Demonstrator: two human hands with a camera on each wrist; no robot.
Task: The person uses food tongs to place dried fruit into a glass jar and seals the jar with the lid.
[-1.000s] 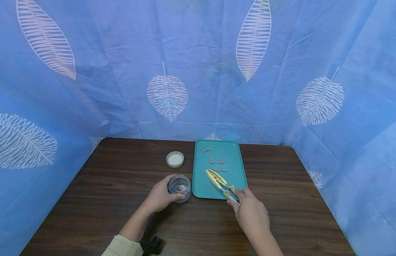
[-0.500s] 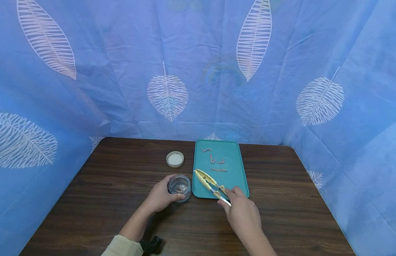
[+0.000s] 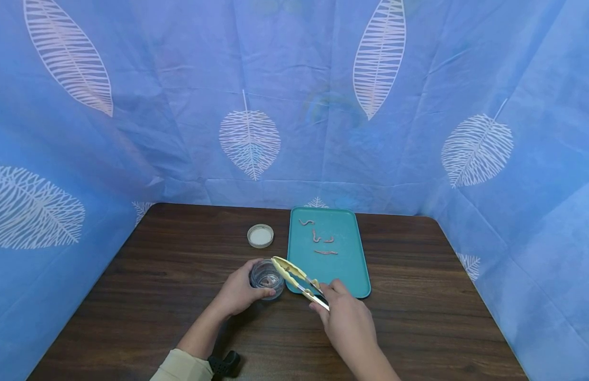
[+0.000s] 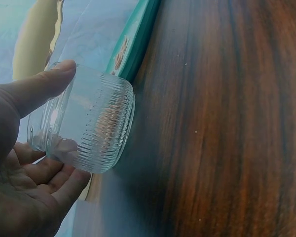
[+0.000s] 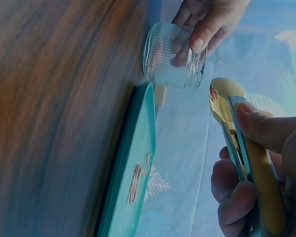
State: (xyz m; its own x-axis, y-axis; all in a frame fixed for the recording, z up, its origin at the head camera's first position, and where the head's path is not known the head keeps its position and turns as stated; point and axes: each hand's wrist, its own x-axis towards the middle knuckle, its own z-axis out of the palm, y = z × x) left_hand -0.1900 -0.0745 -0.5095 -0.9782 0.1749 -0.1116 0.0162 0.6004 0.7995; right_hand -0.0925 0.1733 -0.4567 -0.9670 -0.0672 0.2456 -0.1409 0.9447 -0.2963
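— Holds what in the left hand (image 3: 239,288)?

— Holds a ribbed glass jar (image 3: 267,279), mouth up, with the thumb on the near side and the fingers curled round the far side.

— Stands where?

— Stands on the dark wooden table (image 3: 418,296), just left of the near end of the teal tray (image 3: 346,264).

— Contains what?

— Shows some pinkish-brown matter (image 4: 108,126) low down, blurred by the ribs.

— And with the right hand (image 3: 349,320)?

— Grips the tongs (image 5: 263,177), with the thumb on one arm and the fingers wrapped round the other. Points the yellow tips over the jar's right rim in the head view, yet shows apart from the glass in the right wrist view.

— Pinches what in those tips?

— Shows a reddish-brown bit (image 5: 213,94) there, too small to identify.

— And on the tray?

— Bears four pinkish worm-like strips (image 3: 326,253), spread over the far half.

— And past the jar?

— Only to the round lid (image 3: 260,236), laid flat with a white centre, and to the blue cloth (image 3: 294,143) printed with white leaves.
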